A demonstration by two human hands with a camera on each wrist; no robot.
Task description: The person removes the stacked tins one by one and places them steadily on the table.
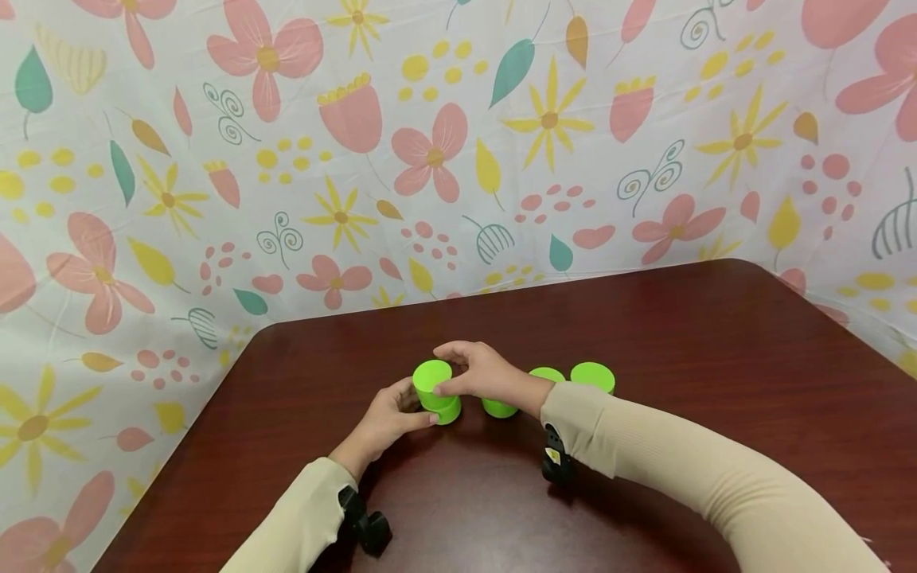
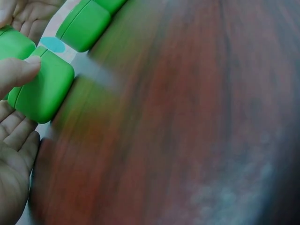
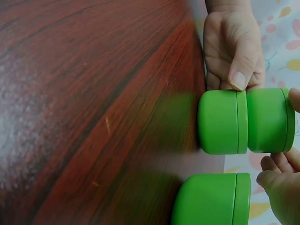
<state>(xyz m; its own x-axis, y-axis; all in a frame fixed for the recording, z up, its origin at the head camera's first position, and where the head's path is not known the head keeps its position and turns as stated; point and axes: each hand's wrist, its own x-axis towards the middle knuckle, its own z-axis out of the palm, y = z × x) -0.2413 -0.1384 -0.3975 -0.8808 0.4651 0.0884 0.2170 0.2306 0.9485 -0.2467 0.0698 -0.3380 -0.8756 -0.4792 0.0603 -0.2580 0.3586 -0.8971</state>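
Observation:
Two bright green round lidded jars stand one on the other on the table. My left hand (image 1: 383,418) holds the lower jar (image 3: 218,123), its thumb against the jar's side near the lid seam. The upper jar (image 1: 432,376) rests on that lid, slightly offset in the head view. My right hand (image 1: 487,372) pinches the upper jar near its lid, thumb on one side and fingers on the other. In the left wrist view the left thumb (image 2: 21,72) overlaps the lower jar's lid edge.
Just right of the stack stands another green jar (image 1: 499,410), partly under the right wrist. Two more jars, a partly hidden one (image 1: 548,373) and one farther right (image 1: 593,374), stand beyond the right forearm. The dark wooden table (image 1: 688,334) meets a flowered cloth (image 1: 430,239) behind.

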